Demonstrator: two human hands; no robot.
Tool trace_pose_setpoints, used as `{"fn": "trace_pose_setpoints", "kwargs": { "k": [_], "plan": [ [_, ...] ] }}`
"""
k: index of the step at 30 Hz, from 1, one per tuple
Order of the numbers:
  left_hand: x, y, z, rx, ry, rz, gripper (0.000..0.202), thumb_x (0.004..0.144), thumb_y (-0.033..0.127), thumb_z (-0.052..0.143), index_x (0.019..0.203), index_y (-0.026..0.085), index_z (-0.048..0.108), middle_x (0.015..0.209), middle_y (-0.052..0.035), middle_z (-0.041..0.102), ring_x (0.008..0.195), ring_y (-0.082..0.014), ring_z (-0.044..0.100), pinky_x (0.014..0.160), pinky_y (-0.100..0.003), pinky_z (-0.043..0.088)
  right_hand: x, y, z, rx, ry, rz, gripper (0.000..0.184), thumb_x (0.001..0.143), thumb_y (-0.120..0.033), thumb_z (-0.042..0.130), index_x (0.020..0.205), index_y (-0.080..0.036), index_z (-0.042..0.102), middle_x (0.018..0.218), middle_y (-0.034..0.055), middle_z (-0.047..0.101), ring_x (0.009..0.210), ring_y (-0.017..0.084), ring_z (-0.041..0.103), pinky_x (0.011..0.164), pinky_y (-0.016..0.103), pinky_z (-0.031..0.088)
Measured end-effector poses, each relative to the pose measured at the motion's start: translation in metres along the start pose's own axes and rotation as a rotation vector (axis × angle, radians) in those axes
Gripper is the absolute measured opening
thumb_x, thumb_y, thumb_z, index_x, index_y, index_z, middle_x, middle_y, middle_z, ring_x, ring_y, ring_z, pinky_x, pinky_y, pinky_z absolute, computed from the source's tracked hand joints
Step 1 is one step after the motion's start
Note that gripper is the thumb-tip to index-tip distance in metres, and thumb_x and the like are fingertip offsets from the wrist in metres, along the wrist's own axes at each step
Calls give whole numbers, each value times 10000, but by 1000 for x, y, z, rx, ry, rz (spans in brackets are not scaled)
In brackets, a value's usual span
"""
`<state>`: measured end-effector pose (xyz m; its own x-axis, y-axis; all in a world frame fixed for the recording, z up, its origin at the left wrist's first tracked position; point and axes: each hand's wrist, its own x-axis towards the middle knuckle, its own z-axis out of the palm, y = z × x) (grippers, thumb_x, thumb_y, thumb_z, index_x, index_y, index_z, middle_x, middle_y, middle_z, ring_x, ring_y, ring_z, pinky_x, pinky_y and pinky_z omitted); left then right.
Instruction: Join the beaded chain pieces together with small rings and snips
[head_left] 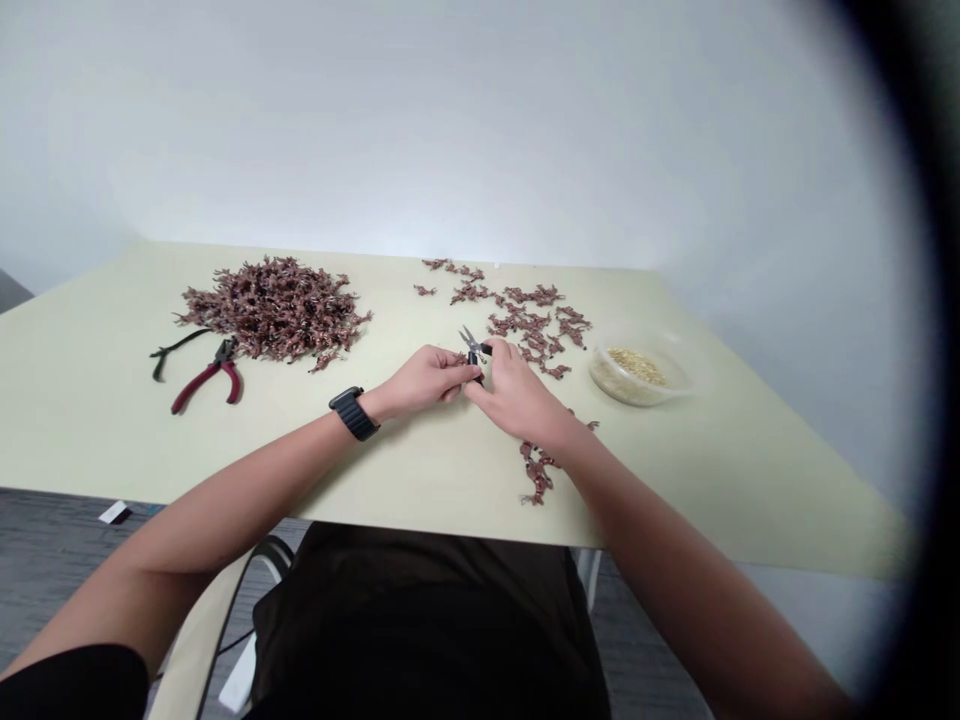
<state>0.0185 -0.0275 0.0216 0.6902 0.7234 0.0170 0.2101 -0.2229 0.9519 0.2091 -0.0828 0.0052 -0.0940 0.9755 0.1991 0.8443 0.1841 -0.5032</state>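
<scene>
My right hand [514, 392] is closed around the black handles of small pliers [471, 342], their metal jaws pointing up and away from me. Close beside it, my left hand [426, 382] pinches a small brown figurine [460, 358], mostly hidden by the fingers. The two hands meet over the middle of the table. Several similar brown figurines [529, 322] lie scattered beyond my right hand, and more figurines [537, 470] rest under my right forearm. A large heap of brown figurines [277, 305] is on the left.
Red-handled pliers [210, 378] and a black-handled tool [174, 350] lie before the heap. To the right stands a clear plastic bowl [643, 392] holding small gold-coloured pieces [637, 364]. The pale yellow table [420, 470] meets a white wall at the back.
</scene>
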Motion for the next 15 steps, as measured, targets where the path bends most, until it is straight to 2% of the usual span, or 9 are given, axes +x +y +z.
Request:
{"fn": "trace_pose_setpoints", "kwargs": {
  "k": [6,12,15],
  "plan": [
    [1,-2,1,-24,-9,-3,528,971,536,633,620,146,571,571,-1,527,505,-72,364,550,-263,290,-2,-9,2,-63,19,-57,492,1007,-340,416,1423,-78,401,1384,279,530,1327,396,510,1061,531,447],
    [2,-3,-3,-78,-52,8,593,1000,608,561,628,147,590,544,16,445,496,-78,327,538,-269,258,0,-5,4,-47,60,-44,340,1056,-410,378,1243,-150,488,1205,228,622,1095,360,627,912,482,498],
    [3,-5,-4,-95,-89,8,588,1012,612,543,653,147,576,577,12,448,518,-81,348,550,-265,281,5,3,4,69,3,-39,311,1075,-437,352,1188,-187,500,1168,196,654,1051,320,645,855,420,500]
  ]
}}
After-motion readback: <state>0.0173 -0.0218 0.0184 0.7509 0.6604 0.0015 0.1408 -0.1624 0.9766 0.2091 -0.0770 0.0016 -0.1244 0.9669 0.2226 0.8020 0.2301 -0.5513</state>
